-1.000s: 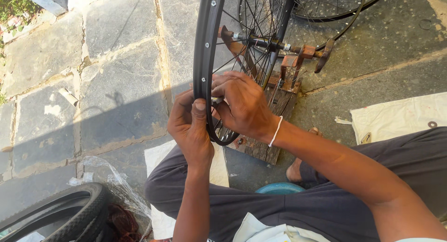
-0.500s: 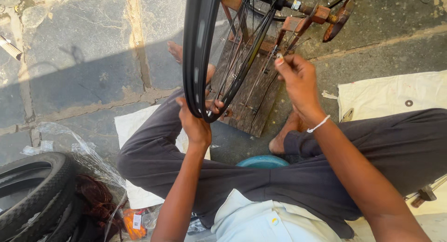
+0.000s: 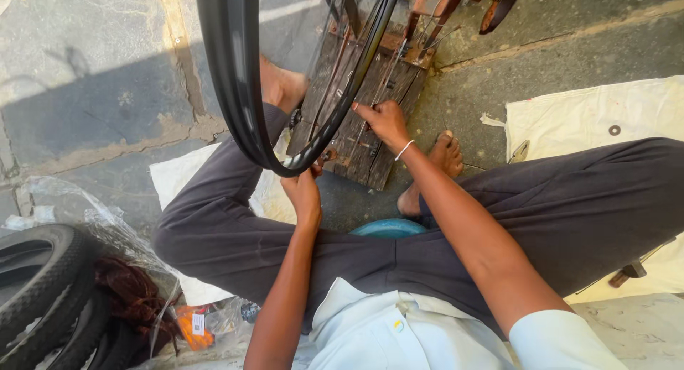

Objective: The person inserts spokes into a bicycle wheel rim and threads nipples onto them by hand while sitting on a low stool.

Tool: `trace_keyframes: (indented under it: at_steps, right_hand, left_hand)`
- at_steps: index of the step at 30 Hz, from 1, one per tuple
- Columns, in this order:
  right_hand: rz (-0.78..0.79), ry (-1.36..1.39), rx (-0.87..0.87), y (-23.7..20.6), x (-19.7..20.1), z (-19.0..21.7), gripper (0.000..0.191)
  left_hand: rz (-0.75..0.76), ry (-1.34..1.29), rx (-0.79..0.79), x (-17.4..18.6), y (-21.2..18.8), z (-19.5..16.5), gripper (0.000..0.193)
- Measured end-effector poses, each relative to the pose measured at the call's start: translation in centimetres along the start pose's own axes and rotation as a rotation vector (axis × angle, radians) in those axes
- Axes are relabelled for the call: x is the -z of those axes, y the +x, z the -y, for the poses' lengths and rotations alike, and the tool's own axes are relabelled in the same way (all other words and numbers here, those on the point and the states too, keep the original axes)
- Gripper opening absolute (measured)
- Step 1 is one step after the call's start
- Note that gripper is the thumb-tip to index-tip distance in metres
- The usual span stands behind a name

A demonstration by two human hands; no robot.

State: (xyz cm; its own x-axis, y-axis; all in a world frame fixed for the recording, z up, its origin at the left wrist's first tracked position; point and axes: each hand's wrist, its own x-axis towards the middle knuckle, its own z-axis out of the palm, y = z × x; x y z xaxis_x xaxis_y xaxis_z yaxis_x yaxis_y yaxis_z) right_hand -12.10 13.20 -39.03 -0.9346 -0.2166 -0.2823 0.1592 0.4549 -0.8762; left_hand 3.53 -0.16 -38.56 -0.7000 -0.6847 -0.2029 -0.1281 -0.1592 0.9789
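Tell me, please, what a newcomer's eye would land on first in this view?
First, the big black bicycle rim standing upright at top centre, its lowest part gripped by the left hand. Next, the right hand reaching onto the worn wooden stand just behind the rim, beside a bare foot. At the lower left corner lie black tyres next to crumpled clear plastic.

Orange packet (image 3: 191, 326) with small white square label (image 3: 197, 324), crumpled, among clear plastic wrap (image 3: 107, 227), well below and left of left hand (image 3: 303, 192).
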Motion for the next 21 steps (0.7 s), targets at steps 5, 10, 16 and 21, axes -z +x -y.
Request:
trace_keyframes:
  at_steps: [5, 10, 16, 21]
  right_hand:
    - [0.074, 0.177, -0.072, 0.0, 0.1, -1.8, 0.059]
    - [0.054, 0.193, -0.071, 0.8, 0.1, -4.0, 0.059]
    - [0.062, 0.205, -0.052, 1.2, 0.2, -5.8, 0.056]
    - [0.013, 0.115, -0.080, 1.6, 0.1, -6.8, 0.063]
  left_hand:
    - [0.017, 0.063, -0.004, -1.2, 1.0, 1.0, 0.029]
    - [0.026, 0.046, 0.004, -1.8, 0.7, 2.0, 0.025]
    - [0.035, 0.145, -0.065, -2.2, -0.2, 2.3, 0.021]
    - [0.101, 0.308, -0.340, -2.9, -1.3, 1.4, 0.054]
